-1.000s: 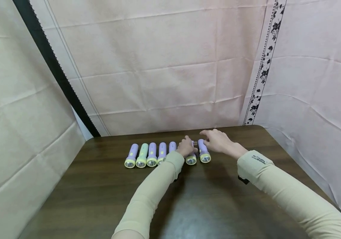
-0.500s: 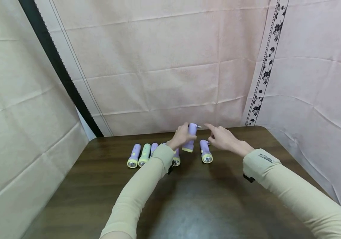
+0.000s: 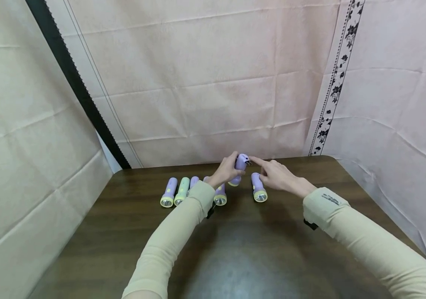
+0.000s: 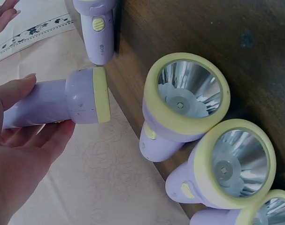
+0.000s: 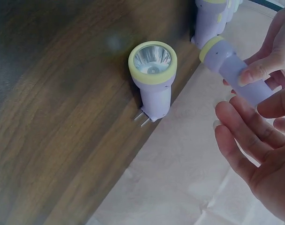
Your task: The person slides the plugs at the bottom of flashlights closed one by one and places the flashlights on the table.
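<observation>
My left hand (image 3: 223, 172) grips a purple flashlight (image 3: 241, 161) with a yellow rim, raised above the table's far part, thumb on one side of the barrel and fingers on the other in the left wrist view. Metal prongs (image 3: 249, 162) stick out near its tail end. At that end is my right hand (image 3: 278, 176), index finger stretched out right at the prongs, its other fingers loosely bent in the right wrist view. Below the right hand a second purple flashlight (image 3: 259, 189) lies on the table, its two prongs (image 5: 142, 118) folded out.
To the left, a row of flashlights lies lens toward me, including a purple one (image 3: 169, 193) and a green one (image 3: 182, 191); my left arm partly covers the row. The brown wooden table (image 3: 123, 245) ends at a pale cloth backdrop (image 3: 205, 83).
My left hand has picked up a purple flashlight from the row and lifted it. My right hand has moved off the rightmost flashlight, whose prongs showed midway, to the lifted one's tail.
</observation>
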Action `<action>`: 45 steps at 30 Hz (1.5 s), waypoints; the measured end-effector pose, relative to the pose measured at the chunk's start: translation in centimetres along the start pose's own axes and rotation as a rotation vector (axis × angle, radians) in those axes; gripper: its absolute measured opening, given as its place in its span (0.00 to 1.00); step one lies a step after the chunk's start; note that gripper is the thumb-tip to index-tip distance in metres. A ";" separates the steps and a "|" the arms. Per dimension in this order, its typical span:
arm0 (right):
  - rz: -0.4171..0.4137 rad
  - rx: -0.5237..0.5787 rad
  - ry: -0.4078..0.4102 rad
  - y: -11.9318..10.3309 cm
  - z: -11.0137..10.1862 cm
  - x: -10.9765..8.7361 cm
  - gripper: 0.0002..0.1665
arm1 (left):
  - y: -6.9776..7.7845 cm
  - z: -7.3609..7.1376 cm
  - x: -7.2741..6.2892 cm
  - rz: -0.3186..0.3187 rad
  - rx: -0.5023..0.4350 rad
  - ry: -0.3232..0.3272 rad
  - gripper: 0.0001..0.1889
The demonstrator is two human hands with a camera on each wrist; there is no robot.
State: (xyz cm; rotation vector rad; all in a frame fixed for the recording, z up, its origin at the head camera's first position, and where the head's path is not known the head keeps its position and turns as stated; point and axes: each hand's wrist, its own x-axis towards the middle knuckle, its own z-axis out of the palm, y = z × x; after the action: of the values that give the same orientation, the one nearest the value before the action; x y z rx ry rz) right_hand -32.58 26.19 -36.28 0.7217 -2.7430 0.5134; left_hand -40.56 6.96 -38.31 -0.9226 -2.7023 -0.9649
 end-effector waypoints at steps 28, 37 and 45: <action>0.050 0.041 -0.089 -0.9 -1.7 1.1 0.41 | 1.5 -1.1 -0.1 0.054 -0.077 0.010 0.24; 0.055 0.066 -0.117 -1.2 -1.9 1.5 0.41 | 1.5 -1.5 -0.4 0.067 -0.047 0.007 0.24; 0.075 0.051 -0.087 -0.9 -0.6 0.4 0.43 | 1.6 -0.6 -1.3 -0.132 0.037 -0.018 0.30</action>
State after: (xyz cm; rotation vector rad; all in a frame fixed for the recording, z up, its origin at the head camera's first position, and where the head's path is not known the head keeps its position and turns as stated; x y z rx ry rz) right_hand -32.35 25.50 -35.39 0.6697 -2.8566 0.5839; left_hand -38.62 6.90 -37.44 -0.7584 -2.8161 -0.9298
